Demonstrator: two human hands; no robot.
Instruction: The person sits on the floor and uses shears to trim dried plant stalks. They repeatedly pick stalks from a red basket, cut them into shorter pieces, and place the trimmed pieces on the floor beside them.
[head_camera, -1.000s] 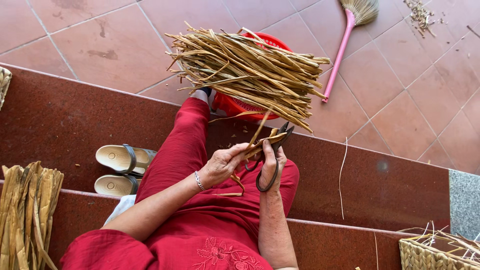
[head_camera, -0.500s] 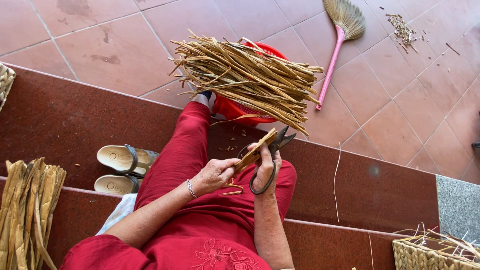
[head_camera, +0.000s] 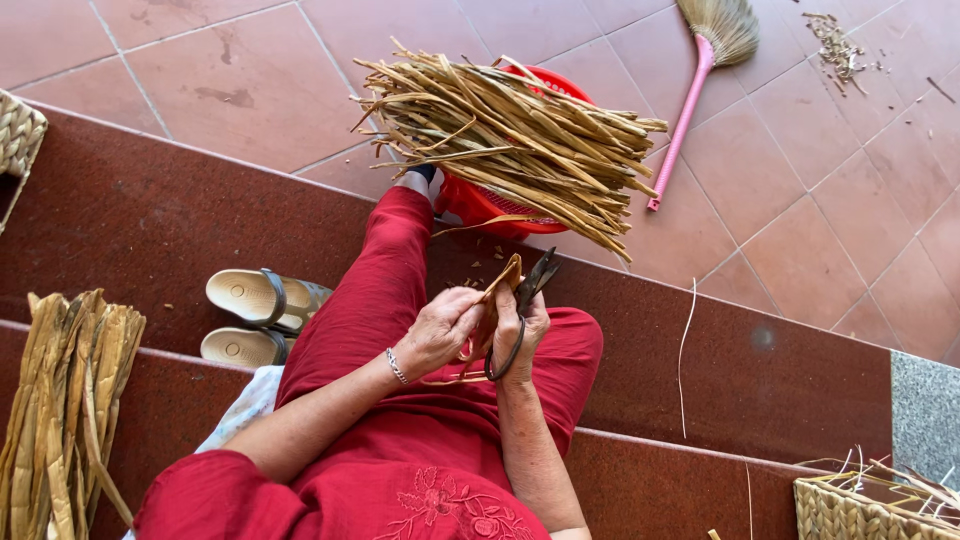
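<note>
The dried leaf strip (head_camera: 497, 290) stands up and slightly right above her lap, pinched at its base by the left hand (head_camera: 440, 330), while the right hand (head_camera: 520, 325) just beside it grips dark scissors (head_camera: 530, 290) alongside.

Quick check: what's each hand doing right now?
Left hand: closed on a dried leaf strip.
Right hand: closed on dark scissors, blades beside the strip.

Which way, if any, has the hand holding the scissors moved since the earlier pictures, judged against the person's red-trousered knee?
Cannot tell for sure: the camera itself shifted. Against the knee, the right hand with the scissors sits in about the same spot, beside the left hand.
</note>
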